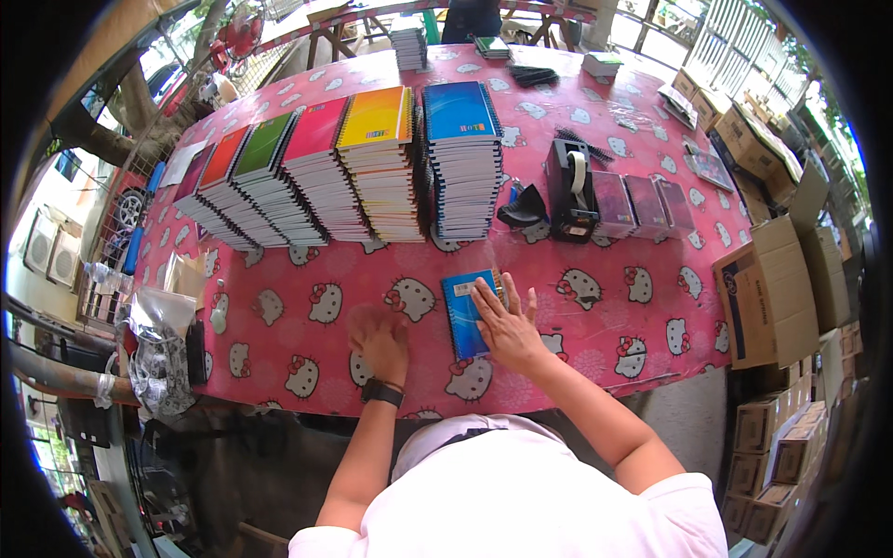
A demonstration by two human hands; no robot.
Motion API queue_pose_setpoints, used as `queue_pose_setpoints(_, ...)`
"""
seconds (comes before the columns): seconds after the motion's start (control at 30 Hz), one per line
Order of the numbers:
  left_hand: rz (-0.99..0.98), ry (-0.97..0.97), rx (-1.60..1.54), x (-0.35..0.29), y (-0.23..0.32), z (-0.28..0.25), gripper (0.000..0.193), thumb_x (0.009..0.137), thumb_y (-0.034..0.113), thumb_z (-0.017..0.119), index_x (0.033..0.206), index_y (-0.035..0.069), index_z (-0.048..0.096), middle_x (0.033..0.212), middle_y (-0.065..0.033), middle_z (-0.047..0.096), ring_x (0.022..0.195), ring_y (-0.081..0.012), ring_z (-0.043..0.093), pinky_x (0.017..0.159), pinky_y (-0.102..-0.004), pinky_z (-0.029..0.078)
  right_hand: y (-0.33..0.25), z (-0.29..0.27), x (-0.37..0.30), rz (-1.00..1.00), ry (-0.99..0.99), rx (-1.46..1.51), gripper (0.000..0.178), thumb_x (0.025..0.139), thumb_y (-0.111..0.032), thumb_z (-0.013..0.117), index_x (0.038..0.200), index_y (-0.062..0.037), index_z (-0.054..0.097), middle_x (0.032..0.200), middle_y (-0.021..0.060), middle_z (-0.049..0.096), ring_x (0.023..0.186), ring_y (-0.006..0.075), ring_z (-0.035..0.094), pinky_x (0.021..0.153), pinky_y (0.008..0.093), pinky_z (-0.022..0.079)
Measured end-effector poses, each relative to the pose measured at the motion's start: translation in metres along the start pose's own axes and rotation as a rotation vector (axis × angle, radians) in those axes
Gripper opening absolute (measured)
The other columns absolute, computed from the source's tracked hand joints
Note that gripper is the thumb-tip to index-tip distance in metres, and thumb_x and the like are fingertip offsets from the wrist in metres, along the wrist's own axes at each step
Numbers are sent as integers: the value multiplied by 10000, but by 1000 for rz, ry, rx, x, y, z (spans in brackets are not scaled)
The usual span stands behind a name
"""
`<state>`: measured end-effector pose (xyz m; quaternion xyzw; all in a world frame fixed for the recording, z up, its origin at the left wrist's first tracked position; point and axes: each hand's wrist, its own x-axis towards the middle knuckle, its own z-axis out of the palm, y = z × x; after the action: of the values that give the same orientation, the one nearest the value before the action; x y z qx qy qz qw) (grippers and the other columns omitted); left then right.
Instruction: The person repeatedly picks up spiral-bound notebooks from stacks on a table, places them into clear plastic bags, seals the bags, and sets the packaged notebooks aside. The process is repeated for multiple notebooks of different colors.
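Note:
A blue spiral-bound notebook (462, 322) lies flat on the pink tablecloth in front of me, a white label near its top. Across its upper right part rests my right hand (507, 321), open, fingers stretched out over the cover. My left hand (379, 342), with a dark watch on the wrist, is over the cloth to the left, apart from the notebook. Motion smears its fingers, so their state is unclear. Beyond the hands stand tall stacks of spiral notebooks: blue (462, 112), yellow (375, 118), pink (316, 128), green (264, 144), red (223, 160) and purple.
Right of the blue stack is a black tape dispenser (571, 191), beside several clear-wrapped packs (646, 205). Black binding coils (533, 74) and smaller notebook piles (409, 46) sit farther back. An open cardboard box (770, 298) stands at the table's right edge. Plastic bags (163, 344) crowd the left edge.

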<state>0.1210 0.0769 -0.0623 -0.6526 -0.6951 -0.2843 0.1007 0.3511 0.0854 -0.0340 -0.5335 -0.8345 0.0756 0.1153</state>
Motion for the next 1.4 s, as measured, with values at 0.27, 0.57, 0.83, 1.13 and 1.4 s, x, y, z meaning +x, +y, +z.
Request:
queue_pose_setpoints(0.27,-781,-623,-1156,9,12,-31,358,745,88,665,1081,-14,595,926,-138,629,703,-162,592,650,-265,477,-2,-33,20,-109,-50,180,383,817,-219,627,1168,-82,563,1250,140,483,1158,329,426,930,437,361)
queue_pose_setpoints(0.57,121,-519,-823,2,96,-28,340,775,47,636,1113,13,618,1003,-134,643,822,-185,632,709,-303,499,3,-32,63,166,-32,572,347,745,-315,687,702,28,656,664,211,615,661,349,623,638,410,490)
queue_pose_setpoints(0.83,215,-391,-690,33,41,11,418,836,150,608,1241,63,551,1292,-124,512,1193,-280,463,996,-390,359,8,-48,73,297,-215,640,290,762,-240,665,755,48,635,695,223,617,693,349,636,642,406,487)
queue_pose_setpoints(1.13,292,-358,-690,23,22,-4,608,817,280,623,1358,111,404,1433,-105,350,1324,-330,284,1080,-444,230,19,-41,73,332,-243,797,285,788,-247,651,754,36,646,680,197,620,644,293,628,615,390,482)
queue_pose_setpoints(1.4,313,-541,-519,21,35,-8,763,812,372,619,1440,158,242,1503,-137,178,1378,-347,155,1094,-497,165,30,-43,35,-174,-286,363,660,650,-239,770,1247,-121,514,1329,90,452,1242,322,373,946,483,327)
